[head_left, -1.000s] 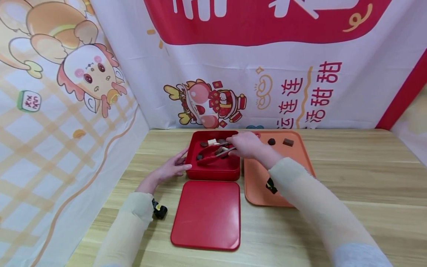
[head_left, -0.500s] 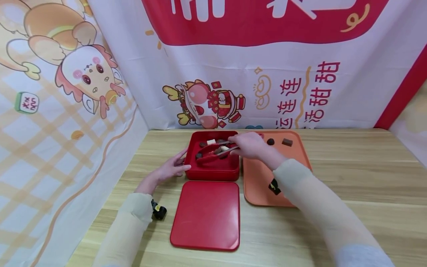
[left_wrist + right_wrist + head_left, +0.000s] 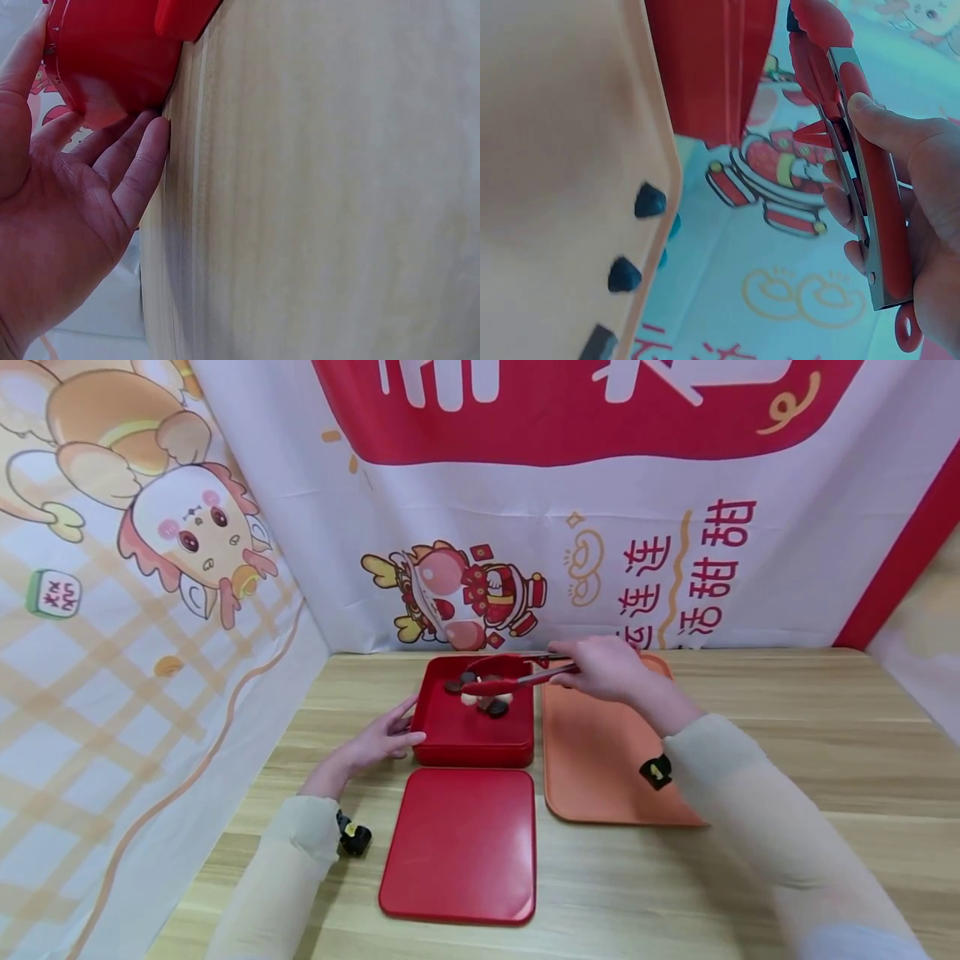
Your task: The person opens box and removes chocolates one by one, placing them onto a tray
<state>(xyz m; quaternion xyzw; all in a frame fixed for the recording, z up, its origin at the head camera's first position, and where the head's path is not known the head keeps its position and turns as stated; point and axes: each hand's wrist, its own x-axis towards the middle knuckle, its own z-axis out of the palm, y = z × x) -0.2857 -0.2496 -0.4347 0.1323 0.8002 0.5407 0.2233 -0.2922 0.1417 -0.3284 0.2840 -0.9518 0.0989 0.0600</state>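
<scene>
My right hand (image 3: pixel 603 668) grips red-and-metal tongs (image 3: pixel 874 187), whose red tips hang over the open red box (image 3: pixel 476 753). Between those tips, the right wrist view shows a small dark piece (image 3: pixel 792 20). Inside the box lie several chocolate-like pieces, among them a dark round one (image 3: pixel 497 709); the tongs cover part of them. My left hand (image 3: pixel 378 739) rests against the box's left side, its fingers nearly straight along the red wall (image 3: pixel 112 67) in the left wrist view.
An orange tray (image 3: pixel 600 777) stands right of the box. It bears two dark lumps, one a dark chocolate-like piece (image 3: pixel 650 200), and a brown block (image 3: pixel 598 343). A flat red lid (image 3: pixel 459 847) lies in front of the box. A printed cloth (image 3: pixel 450 502) hangs behind the table.
My right hand has raised the tongs out of the box and moved right, with a dark piece now at the tips. The left hand has stayed at the box's side.
</scene>
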